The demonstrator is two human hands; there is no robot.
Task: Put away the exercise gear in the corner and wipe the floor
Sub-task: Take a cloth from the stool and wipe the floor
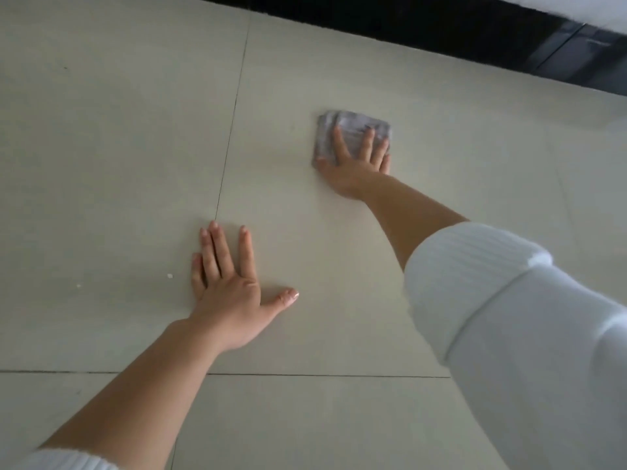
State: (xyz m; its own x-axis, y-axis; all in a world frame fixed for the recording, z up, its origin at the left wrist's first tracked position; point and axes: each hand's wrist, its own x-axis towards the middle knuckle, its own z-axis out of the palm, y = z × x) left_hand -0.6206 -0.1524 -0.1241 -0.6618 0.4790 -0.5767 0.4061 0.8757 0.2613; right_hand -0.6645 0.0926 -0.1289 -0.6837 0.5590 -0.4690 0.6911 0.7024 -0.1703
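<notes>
A folded grey cloth [349, 125] lies flat on the pale tiled floor [135, 130], right of the middle. My right hand [356, 164] presses down on it with straight, spread fingers. My left hand [230, 286] rests flat on the bare floor nearer to me, fingers straight and thumb out to the right. No exercise gear is in view.
A dark skirting band [441, 32] runs along the far edge of the floor, with a white wall [559, 8] above it. Two small white specks [169, 275] lie on the tile just left of my left hand. Thin grout lines cross the floor.
</notes>
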